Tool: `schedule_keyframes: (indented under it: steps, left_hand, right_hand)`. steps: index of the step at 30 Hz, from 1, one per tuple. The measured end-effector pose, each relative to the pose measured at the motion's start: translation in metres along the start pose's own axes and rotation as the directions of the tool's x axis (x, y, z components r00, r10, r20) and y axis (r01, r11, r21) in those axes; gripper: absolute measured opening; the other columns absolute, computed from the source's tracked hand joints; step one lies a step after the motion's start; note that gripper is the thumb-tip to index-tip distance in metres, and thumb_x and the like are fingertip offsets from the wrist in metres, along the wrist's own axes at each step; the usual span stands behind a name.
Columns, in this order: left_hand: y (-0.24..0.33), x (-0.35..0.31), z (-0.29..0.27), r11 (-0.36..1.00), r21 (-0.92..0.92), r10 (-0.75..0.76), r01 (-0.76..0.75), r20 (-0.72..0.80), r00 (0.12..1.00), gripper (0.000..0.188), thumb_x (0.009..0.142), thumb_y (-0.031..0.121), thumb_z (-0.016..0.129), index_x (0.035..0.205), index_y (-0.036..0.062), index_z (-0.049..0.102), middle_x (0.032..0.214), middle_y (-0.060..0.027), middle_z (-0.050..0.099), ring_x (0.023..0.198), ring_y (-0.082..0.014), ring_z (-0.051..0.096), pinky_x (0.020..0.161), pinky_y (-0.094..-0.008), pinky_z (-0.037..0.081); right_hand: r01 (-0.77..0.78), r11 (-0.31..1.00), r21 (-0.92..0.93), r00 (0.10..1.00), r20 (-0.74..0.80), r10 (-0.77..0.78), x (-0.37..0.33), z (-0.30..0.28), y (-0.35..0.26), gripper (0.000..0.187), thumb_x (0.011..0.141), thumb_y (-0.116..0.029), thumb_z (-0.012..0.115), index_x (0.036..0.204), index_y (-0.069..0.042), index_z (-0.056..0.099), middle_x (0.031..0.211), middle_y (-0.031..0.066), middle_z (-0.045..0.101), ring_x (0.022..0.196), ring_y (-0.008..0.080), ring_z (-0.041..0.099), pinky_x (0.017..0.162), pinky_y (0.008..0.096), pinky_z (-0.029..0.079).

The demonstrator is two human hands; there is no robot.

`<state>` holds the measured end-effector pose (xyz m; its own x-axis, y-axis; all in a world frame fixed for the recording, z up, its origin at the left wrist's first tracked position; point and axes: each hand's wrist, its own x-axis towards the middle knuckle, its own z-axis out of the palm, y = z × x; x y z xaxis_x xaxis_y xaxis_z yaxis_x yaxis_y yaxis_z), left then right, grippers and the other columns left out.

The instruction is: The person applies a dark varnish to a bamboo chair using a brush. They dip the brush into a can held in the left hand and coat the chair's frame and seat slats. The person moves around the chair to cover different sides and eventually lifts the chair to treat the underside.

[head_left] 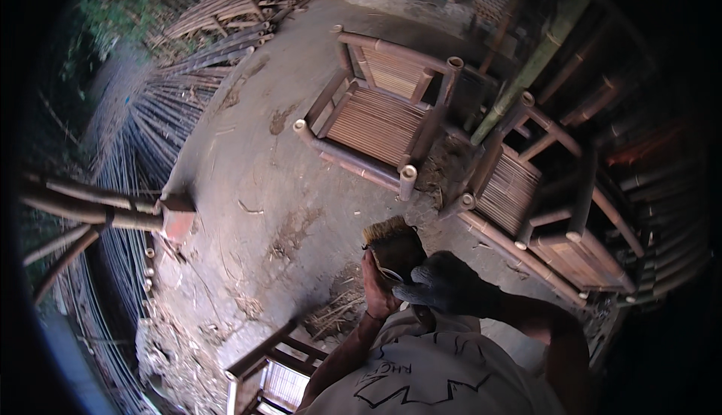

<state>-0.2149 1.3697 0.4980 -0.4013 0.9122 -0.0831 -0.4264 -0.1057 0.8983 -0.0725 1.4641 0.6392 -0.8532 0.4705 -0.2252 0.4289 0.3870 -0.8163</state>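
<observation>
Floor (226,182): grey and dusty, curving away from me with brown stains; thin shavings and straw (338,310) lie scattered over it.
Poles: a fan of dark bamboo (162,110) spreads at the left; a tan stack (233,5) sits behind it; a green upright (547,50) leans at the right.
Chairs: one bamboo chair (380,124), slatted seat facing up, stands ahead of the worker; a second chair (508,189) stands near it at the right, in shadow; part of another slatted piece (286,381) shows low at the left.
Brush-like block (398,248): dark, with tan bristles on its far end; raised before the worker's pale shirt (444,370), between both hands.
Left hand (378,287): bare, fingers mostly straight along the block's near left side; I cannot tell whether it grips or only steadies.
Right hand (444,283): in a dark glove, fingers curled closed on the block's lower right end; shadow hides the fingertips.
</observation>
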Motion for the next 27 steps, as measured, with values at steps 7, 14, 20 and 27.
schedule_keyframes:
  steps: [7, 14, 20, 27]
  left_hand:
    - [0.051, 0.066, -0.010, 0.992, -0.102, -0.062, 0.072, 0.094, 0.994, 0.116, 0.057, 0.004, 0.093, 0.148, 0.0048, 0.022, 0.139, -0.0141, 0.042, 0.128, -0.0247, 0.049, 0.106, -0.0394, 0.047]
    - [0.055, 0.127, -0.076, 0.922, 0.368, 0.167, -0.117, -0.107, 0.980, 0.105, 0.069, 0.025, 0.091, 0.146, -0.0002, 0.025, 0.145, -0.0177, 0.037, 0.131, -0.0285, 0.044, 0.109, -0.0430, 0.041]
    - [0.088, 0.184, -0.121, 0.752, 0.622, 0.281, 0.217, -0.601, 0.748, 0.105, 0.069, 0.040, 0.089, 0.142, -0.0064, 0.028, 0.139, -0.0211, 0.039, 0.125, -0.0302, 0.044, 0.105, -0.0448, 0.039]
    - [0.138, 0.252, -0.161, 0.406, 0.696, 0.553, 0.592, -0.703, 0.447, 0.070, 0.089, 0.050, 0.061, 0.128, -0.0068, 0.048, 0.121, -0.0286, 0.052, 0.114, -0.0416, 0.048, 0.102, -0.0536, 0.037]
  right_hand:
    - [0.477, 0.735, 0.482, 0.755, -0.653, -0.061, 0.076, -0.075, -0.008, 0.022, 0.082, -0.014, 0.070, 0.102, -0.010, 0.062, 0.096, 0.0100, 0.058, 0.090, 0.0248, 0.059, 0.083, 0.0414, 0.051]
    - [-0.046, 0.944, -0.327, 0.701, -0.684, -0.203, 0.243, -0.239, 0.168, 0.023, 0.085, -0.009, 0.058, 0.106, -0.001, 0.058, 0.103, 0.0180, 0.061, 0.097, 0.0337, 0.064, 0.087, 0.0399, 0.050]
    - [-0.524, 0.767, -0.371, 0.777, -0.577, 0.252, 0.425, -0.355, 0.360, 0.048, 0.077, -0.013, 0.062, 0.125, -0.010, 0.064, 0.126, 0.0195, 0.063, 0.116, 0.0356, 0.061, 0.101, 0.0402, 0.048]
    - [-0.668, 0.655, -0.353, 0.718, -0.536, 0.443, 0.566, -0.402, 0.451, 0.043, 0.085, -0.030, 0.065, 0.122, -0.009, 0.064, 0.121, 0.0209, 0.065, 0.115, 0.0386, 0.061, 0.097, 0.0448, 0.049]
